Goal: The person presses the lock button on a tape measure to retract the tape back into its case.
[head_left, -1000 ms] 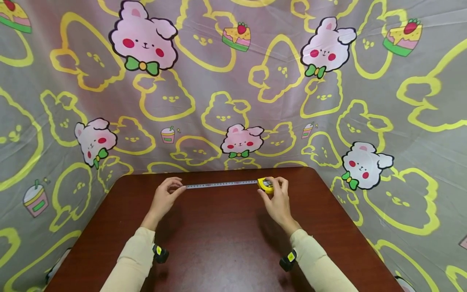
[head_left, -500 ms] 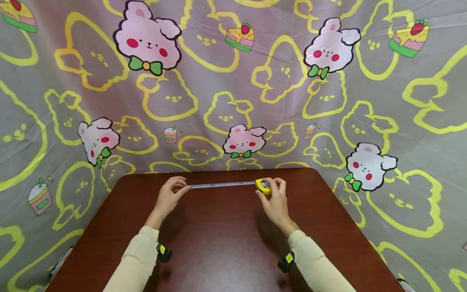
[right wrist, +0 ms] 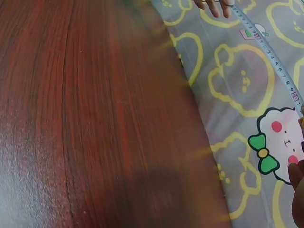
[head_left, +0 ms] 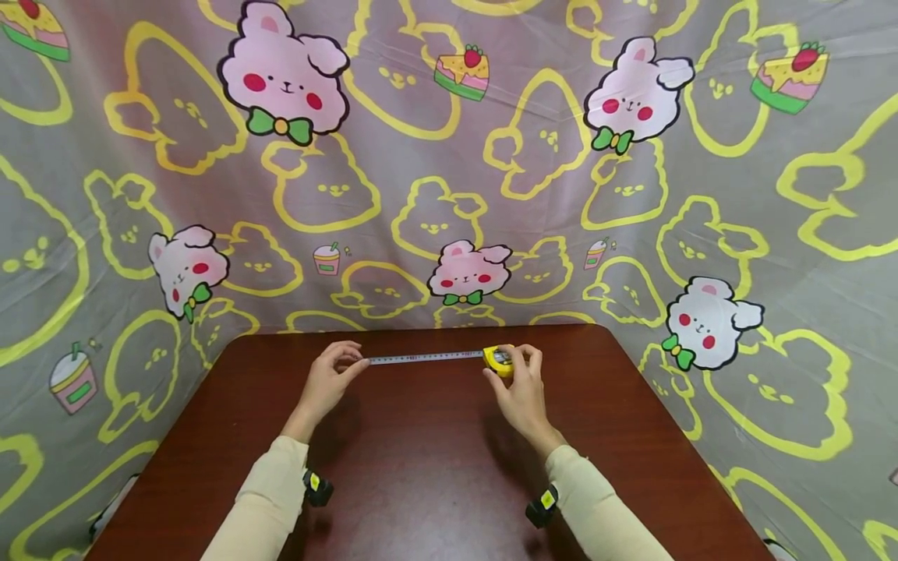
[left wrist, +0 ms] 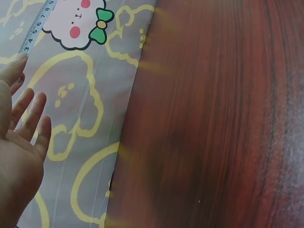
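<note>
A yellow tape measure is held in my right hand, thumb on the near side and fingers over the top. Its silver blade stretches leftward, nearly level, above the far part of the table. The blade's free end is pinched between thumb and forefinger of my left hand. In the left wrist view, the blade runs up from the fingertips, with the other fingers spread loosely. The right wrist view shows the numbered blade up to about 21, while the case is mostly cut off at the edge.
The dark red-brown wooden table lies beneath both arms. A grey cloth printed with rabbits and yellow outlines hangs behind its far edge and along both sides. A small black camera sits at the left wrist, another black camera at the right.
My right hand has moved left with the tape measure case, so the stretch of blade between the hands is shorter. My left hand keeps its pinch; the head view shifted slightly.
</note>
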The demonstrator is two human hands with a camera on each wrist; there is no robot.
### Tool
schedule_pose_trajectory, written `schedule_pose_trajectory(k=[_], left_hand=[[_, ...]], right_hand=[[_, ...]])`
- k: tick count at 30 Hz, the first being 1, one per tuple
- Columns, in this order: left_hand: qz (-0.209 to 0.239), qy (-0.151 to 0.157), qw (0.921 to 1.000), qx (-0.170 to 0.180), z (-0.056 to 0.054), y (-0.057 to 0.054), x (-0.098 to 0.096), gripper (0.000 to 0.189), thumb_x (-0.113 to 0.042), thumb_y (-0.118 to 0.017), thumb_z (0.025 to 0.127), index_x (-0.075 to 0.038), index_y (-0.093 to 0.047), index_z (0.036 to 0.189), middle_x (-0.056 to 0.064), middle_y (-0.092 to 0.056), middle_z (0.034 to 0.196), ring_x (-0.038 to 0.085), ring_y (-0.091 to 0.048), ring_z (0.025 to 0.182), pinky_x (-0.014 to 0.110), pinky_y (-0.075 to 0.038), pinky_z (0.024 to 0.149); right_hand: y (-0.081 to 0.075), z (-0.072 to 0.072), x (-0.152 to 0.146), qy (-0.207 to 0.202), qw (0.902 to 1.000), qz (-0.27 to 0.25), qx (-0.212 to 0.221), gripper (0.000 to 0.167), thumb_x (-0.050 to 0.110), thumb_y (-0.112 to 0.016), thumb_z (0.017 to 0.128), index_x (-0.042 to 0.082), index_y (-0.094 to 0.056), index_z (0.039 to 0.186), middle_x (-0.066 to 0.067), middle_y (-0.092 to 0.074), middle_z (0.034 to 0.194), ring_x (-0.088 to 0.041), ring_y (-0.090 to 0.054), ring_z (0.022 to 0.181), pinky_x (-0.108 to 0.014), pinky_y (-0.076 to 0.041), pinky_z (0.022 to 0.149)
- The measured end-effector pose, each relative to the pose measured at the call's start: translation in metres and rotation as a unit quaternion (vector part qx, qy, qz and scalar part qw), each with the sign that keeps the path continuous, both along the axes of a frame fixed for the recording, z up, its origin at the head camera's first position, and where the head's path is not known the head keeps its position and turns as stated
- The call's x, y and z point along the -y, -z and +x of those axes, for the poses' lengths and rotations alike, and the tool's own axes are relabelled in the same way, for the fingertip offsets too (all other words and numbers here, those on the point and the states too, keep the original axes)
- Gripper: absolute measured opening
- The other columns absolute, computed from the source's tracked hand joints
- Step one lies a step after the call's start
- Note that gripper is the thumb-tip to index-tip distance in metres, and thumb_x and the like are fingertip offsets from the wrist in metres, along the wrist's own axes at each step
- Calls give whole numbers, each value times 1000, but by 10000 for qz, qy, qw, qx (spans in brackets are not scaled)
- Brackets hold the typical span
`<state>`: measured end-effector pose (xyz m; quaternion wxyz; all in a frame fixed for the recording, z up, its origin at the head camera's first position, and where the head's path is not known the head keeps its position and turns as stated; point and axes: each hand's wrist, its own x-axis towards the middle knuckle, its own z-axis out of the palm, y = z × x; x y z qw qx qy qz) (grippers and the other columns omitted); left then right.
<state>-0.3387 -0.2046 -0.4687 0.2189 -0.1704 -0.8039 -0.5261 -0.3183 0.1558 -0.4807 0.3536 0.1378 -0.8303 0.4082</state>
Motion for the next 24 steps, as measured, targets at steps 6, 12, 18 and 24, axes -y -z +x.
schedule_pose_trajectory(k=[6,12,18,24], left_hand=[[76,108,9999,78,-2,5,-3,13,-12,-79,94,-3,-70,97,11,-64,123,27,-66,102,24,-52,84],[87,201,9997,78,-4,5,-12,14,-14,-80,94,-4,-70,95,11,-64,122,27,-66,101,26,-53,84],[33,177,9998,69,-6,9,-19,13,-11,-80,93,-4,-69,95,11,-64,122,27,-66,100,39,-54,84],[-84,145,9999,-9,-3,7,-28,12,-3,-78,93,3,-68,95,19,-63,122,33,-66,99,35,-54,82]], right_hand=[[2,1,6,-54,9999,-88,99,48,18,-86,87,8,-63,128,-18,-41,125,-32,-60,79,-38,-50,66],[6,2,8,-4,9999,-106,119,49,20,-87,87,9,-63,128,-17,-41,125,-31,-59,76,-37,-49,65],[10,3,11,-32,9999,-94,45,49,20,-87,87,9,-63,128,-16,-41,124,-32,-61,81,-38,-51,66],[12,3,14,-74,10000,-35,-27,50,19,-87,87,9,-62,128,-16,-41,124,-31,-62,82,-35,-54,66]])
